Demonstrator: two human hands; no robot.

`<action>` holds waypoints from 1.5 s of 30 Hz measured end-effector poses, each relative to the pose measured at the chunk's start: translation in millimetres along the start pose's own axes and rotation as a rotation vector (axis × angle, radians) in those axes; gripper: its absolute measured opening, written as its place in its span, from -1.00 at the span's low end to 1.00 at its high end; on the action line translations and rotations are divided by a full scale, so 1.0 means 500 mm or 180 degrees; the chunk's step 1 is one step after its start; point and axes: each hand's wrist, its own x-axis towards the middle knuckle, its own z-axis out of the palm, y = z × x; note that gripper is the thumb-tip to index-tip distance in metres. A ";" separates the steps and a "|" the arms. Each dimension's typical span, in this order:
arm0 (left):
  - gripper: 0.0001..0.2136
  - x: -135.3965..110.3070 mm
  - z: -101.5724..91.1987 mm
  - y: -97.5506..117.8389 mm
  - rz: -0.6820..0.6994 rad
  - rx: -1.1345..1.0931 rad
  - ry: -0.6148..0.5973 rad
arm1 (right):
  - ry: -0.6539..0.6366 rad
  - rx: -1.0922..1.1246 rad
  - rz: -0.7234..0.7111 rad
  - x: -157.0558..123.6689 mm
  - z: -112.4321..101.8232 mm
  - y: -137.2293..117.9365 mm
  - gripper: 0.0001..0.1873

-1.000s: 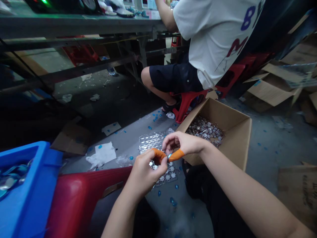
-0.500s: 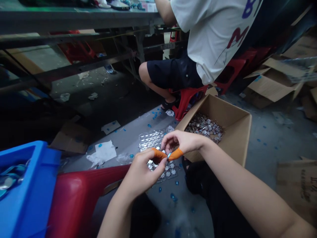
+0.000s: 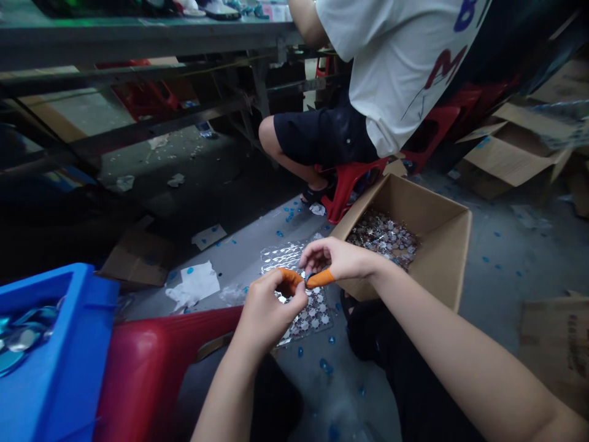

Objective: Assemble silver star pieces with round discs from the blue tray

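My left hand (image 3: 269,310) and my right hand (image 3: 343,259) meet in front of me, both closed in a pinch. Orange finger covers are on the left index finger and the right thumb. Between the fingertips is a small shiny blue piece (image 3: 308,278), mostly hidden, gripped from both sides. Below them, on the floor, lies a clear plastic tray (image 3: 280,253), its nearer part filled with silver flower-shaped pieces (image 3: 313,314). To the right of it, an open cardboard box (image 3: 435,245) holds a heap of similar small silver pieces (image 3: 384,236).
A blue bin (image 3: 87,344) with shiny blue pieces rests on a red stool (image 3: 142,362) at my left. Ahead, a person in a white shirt (image 3: 381,67) sits at a workbench (image 3: 138,46). Blue bits and paper (image 3: 197,282) litter the floor; more cartons (image 3: 506,159) stand right.
Both pinching hands have shifted slightly left. The small piece between them has turned, showing a dark side instead of a bright edge. The view has moved slightly.
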 end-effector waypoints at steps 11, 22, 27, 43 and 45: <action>-0.91 0.003 -0.001 -0.013 0.0234 0.0596 0.1500 | 0.1584 -0.0636 -0.0747 0.007 0.067 -0.014 -0.73; -0.96 0.011 0.011 -0.023 0.0807 0.0629 0.1484 | 0.1818 -0.1276 -0.1251 0.014 0.105 -0.010 -0.96; -0.96 0.011 0.017 -0.020 0.0713 0.0466 0.1525 | 0.1849 -0.1220 -0.1272 0.015 0.106 -0.010 -0.96; -0.76 0.019 0.022 -0.013 -0.0553 -0.1197 0.1291 | 0.1552 0.0512 -0.0633 0.040 0.105 0.006 -0.69; -0.76 0.021 0.021 -0.011 -0.0565 -0.1299 0.1268 | 0.1543 0.0637 -0.0619 0.042 0.105 0.003 -0.64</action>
